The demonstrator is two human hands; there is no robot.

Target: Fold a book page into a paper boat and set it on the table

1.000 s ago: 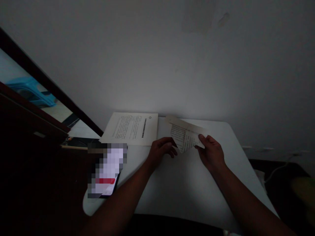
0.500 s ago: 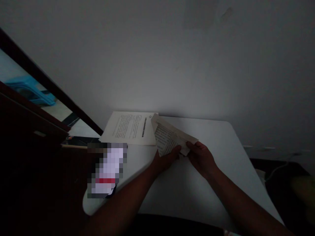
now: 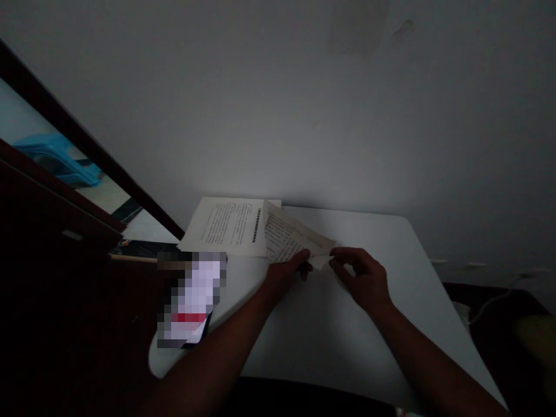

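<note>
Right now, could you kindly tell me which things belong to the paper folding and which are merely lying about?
In hand:
folded sheet, gripped at its near edge by the left hand and right hand.

Lying about:
printed page, partly under the sheet's far corner; phone on the table, at its left edge; cable off to the right.

Very dim, grainy view with dark, stretched edges; daylight perhaps enters far left.

The folded sheet (image 3: pixel 289 240) I held was thin, matt printed paper; the far-left pages (image 3: pixel 228 226) were matt paper too; the table (image 3: pixel 347 324) looked smooth, white, plastic-like.
</note>
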